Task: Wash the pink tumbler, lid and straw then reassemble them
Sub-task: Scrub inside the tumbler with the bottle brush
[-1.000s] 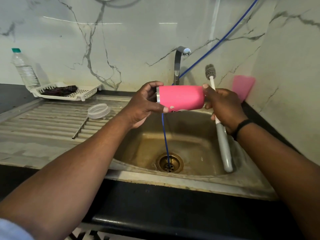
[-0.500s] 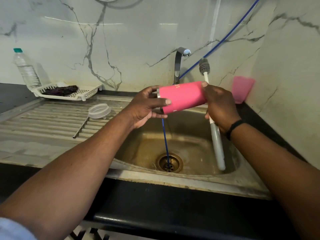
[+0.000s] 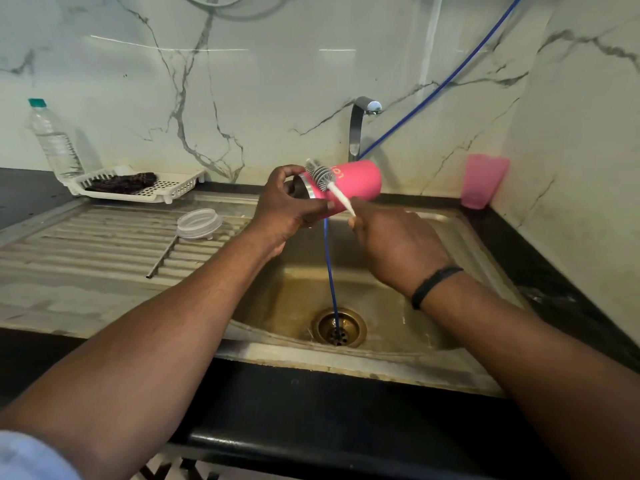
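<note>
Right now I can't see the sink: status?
Left hand grips pink tumbler sideways. Right hand holds bottle brush at its mouth. Lid, straw wait on drainboard.

Brush handle (image 3: 341, 199) hidden inside right hand (image 3: 394, 244)

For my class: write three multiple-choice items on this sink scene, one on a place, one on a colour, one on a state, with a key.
1. Where does the clear lid lie?
A. on the ridged draining board
B. in the sink basin
C. on the tumbler

2. What colour is the bottle's cap?
A. red
B. green
C. white

3. How is the pink tumbler held?
A. upright
B. on its side
C. mouth down

Key: 1 A, it rests on the ridges left of the sink. 2 B, the cap is green. 3 B, the left hand grips it sideways while the right hand points the brush at its mouth.
</note>
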